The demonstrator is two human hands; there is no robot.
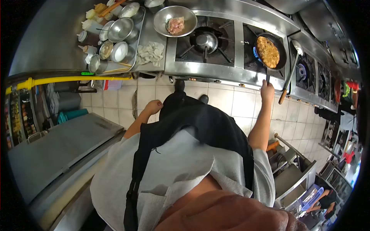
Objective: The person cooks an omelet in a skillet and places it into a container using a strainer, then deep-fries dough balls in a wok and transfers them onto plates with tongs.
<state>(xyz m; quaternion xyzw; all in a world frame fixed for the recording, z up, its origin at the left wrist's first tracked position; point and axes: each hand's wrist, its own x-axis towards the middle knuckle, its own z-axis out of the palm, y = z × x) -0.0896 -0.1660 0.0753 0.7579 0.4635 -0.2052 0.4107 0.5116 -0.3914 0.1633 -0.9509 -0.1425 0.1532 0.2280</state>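
Observation:
My right hand (267, 92) is wrapped round the handle of a dark frying pan (282, 52) on a stove burner. A golden-brown omelette-like round of food (268, 52) lies in the pan, hanging over its near rim. Blue flame (255, 52) shows at the pan's left side. My left hand (154, 107) hangs beside my black apron (200, 115), its fingers curled, with nothing visible in them. To the right of the pan, a ladle (293, 67) with a wooden handle end rests across the stove, its handle sticking out past the front edge.
A steel bowl (160, 24) with raw meat (176, 25) stands at the stove's back left. A small metal pan (206, 41) sits on the left burner. Further left are a crumpled cloth (151, 53) and a tray (135, 57) of metal bowls. Another person (327, 202) is far right.

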